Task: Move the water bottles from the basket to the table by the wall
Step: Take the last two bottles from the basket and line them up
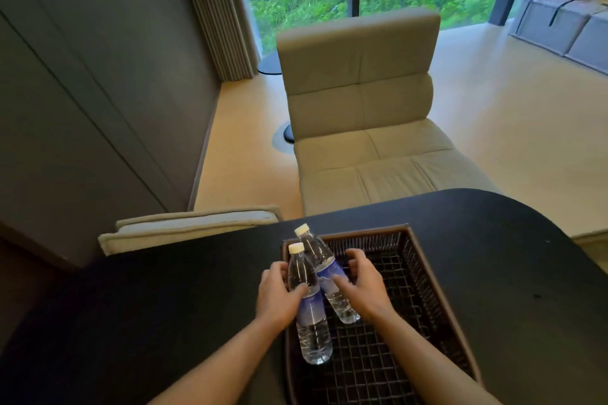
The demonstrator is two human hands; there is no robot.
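Two clear water bottles with white caps and blue labels are held over a dark woven basket (pixel 424 276) on a black table (pixel 171 302). My left hand (pixel 278 294) grips the nearer bottle (pixel 311 312) around its middle. My right hand (pixel 363 283) grips the farther bottle (pixel 324 270), which leans to the left. Both bottles tilt with their caps pointing away from me, close together, above the basket's left part. The rest of the basket shows only its wire-grid bottom.
A beige padded chair (pixel 362 108) stands beyond the table, facing me. A second cushioned seat back (pixel 190 227) is at the table's far left edge. A grey wall runs along the left; a small dark round table (pixel 269 64) stands by the curtain and window.
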